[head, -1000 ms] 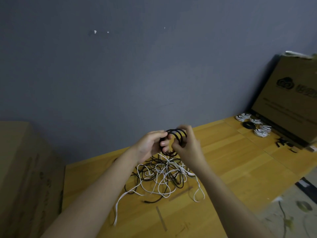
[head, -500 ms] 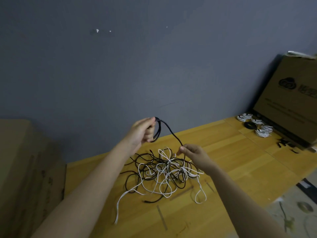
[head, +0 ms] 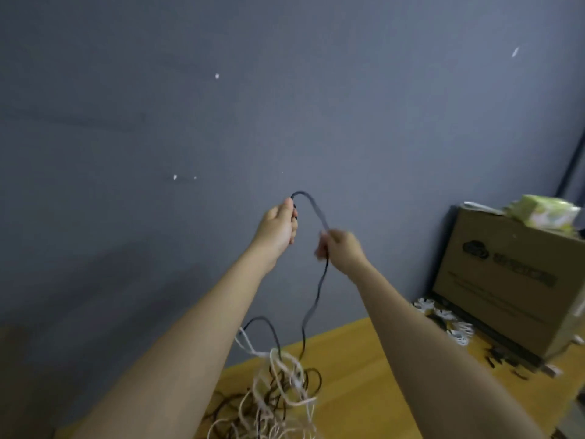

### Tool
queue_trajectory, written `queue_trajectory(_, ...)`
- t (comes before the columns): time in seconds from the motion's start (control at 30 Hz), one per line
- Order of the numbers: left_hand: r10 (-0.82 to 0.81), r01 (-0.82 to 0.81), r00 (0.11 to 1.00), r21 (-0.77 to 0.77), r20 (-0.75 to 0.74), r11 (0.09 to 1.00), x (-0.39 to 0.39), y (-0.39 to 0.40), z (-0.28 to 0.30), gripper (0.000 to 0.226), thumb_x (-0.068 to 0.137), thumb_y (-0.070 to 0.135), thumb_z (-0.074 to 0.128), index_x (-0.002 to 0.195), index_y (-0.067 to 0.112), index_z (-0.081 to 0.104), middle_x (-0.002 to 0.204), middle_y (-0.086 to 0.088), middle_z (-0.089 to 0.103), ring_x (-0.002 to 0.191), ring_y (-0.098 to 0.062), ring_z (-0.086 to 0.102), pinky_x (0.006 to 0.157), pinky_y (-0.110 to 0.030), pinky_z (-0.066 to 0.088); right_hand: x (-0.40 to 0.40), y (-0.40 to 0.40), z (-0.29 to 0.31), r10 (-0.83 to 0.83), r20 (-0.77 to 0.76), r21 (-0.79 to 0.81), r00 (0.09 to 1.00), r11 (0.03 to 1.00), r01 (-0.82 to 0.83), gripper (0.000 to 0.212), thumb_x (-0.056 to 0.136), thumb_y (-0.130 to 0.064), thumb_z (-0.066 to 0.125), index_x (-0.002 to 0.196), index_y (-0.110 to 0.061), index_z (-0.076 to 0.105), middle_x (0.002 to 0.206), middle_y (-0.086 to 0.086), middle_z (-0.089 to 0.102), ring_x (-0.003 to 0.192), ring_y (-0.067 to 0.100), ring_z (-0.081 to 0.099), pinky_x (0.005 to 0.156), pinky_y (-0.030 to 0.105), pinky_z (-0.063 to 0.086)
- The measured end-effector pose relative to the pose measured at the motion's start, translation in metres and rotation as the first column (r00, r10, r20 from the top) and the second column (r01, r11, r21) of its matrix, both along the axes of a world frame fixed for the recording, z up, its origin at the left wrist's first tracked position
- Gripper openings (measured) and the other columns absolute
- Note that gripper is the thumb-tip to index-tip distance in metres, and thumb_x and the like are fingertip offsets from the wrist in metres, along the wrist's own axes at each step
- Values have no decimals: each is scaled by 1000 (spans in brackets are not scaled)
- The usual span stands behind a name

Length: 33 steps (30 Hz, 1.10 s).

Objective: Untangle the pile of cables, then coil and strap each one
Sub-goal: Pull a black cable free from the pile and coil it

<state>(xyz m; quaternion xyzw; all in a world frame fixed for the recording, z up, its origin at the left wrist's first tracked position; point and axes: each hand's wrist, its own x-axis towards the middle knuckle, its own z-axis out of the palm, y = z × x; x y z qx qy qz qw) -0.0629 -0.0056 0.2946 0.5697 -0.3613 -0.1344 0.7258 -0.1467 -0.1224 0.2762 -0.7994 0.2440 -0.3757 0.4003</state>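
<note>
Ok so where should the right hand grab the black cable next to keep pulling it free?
Probably on the free hanging stretch of the black cable, below the right hand and above the pile, coming from the right. There it hangs alone; lower down it loops among white cables. The left hand holds its upper end.

I count my two hands: my left hand (head: 278, 226) and my right hand (head: 340, 250), both gripping one black cable (head: 311, 205). Below them lies one tangled pile (head: 278, 394) of black and white cables; how many are in it I cannot tell. One cardboard box (head: 512, 280) stands to my right, with one green pack (head: 546, 212) on top. Beside the box lie several white coils (head: 443, 315), too blurred to count exactly.
</note>
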Motion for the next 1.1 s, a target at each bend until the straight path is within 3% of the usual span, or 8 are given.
queue_trajectory(0.03,5,-5,1000,9,17,1000,-2,-3,12,39,105,30,29,69,17,36,36,12,31,34,-3,26,47,-24,25,-1,-4,14,0,-39,28,999,1000,1,38,101,-19,44,66,-10,54,67,11,63,61,18,57,76,37,54)
queue_trajectory(0.13,-5,7,994,-15,105,1000,-7,-10,54,39,105,30,28,68,19,35,36,13,29,33,-2,24,43,-21,25,-9,-11,97,-10,457,39,890,999,-8,37,100,-18,45,64,-16,54,65,5,64,60,20,61,66,34,52)
queue_trajectory(0.2,7,1,989,-56,145,998,-11,-13,80,41,105,30,29,66,19,32,35,14,28,32,-2,23,38,-17,24,-14,-15,137,55,607,-72,792,997,-14,33,99,-20,46,68,-21,57,69,0,66,67,15,64,64,25,54)
queue_trajectory(0.4,-33,30,981,20,193,999,-21,-35,83,40,104,32,30,67,18,35,37,12,30,35,-6,26,47,-24,28,-29,-63,90,-96,157,17,983,995,95,36,102,-32,40,79,-11,57,63,1,47,54,15,44,55,27,39)
queue_trajectory(0.73,-59,66,989,-47,134,997,-48,-82,119,38,103,37,31,70,18,35,41,10,26,39,-10,21,38,-16,27,-53,-72,181,13,630,-194,776,971,141,31,102,-34,40,83,-20,61,43,-16,30,42,3,27,43,11,25)
queue_trajectory(0.97,-100,100,995,-111,4,989,-72,-103,108,41,103,31,33,65,16,38,40,6,25,37,-11,19,49,-28,21,-72,-114,133,-71,248,-36,966,996,83,37,104,-31,34,119,-11,62,79,-4,60,71,1,51,68,24,38)
queue_trajectory(1.03,-130,129,992,-105,-2,986,-81,-105,100,42,103,32,33,65,16,38,41,6,25,38,-11,19,49,-27,24,-80,-118,110,-53,260,11,964,999,52,32,103,-29,33,126,-16,51,83,-4,66,72,-5,49,78,24,36)
queue_trajectory(1.1,-147,145,989,-94,-17,985,-91,-108,89,42,103,31,32,64,17,37,41,7,24,38,-11,19,50,-26,25,-88,-116,87,-53,357,62,933,998,33,17,102,-27,35,117,-21,43,82,-5,70,53,-2,43,63,20,41)
